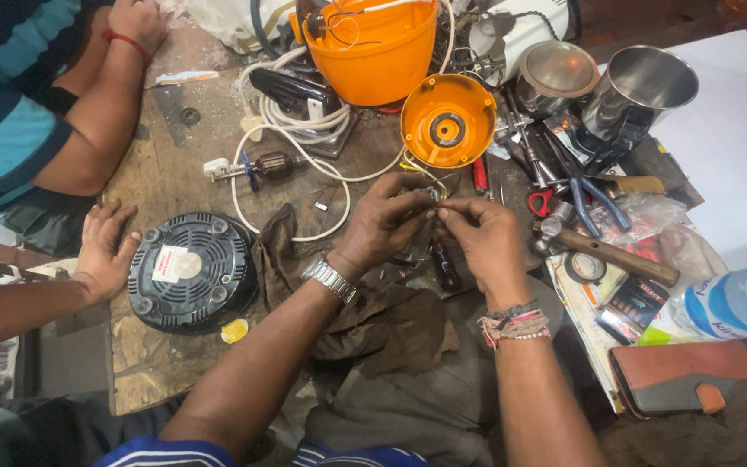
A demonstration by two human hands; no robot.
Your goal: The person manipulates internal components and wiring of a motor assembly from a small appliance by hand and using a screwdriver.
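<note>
Closely, left hand [384, 220], right hand [484, 238], pinching wires [425, 180]

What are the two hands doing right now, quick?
Left hand: fingers closed, pinching the thin wires from the orange base.
Right hand: fingers closed, pinching the same wires.

Label [172, 262] — white and red, roughly square, on the black round base left of the hands. Small dark packet [631, 302] with orange print — right of them, beside the tape roll.
</note>
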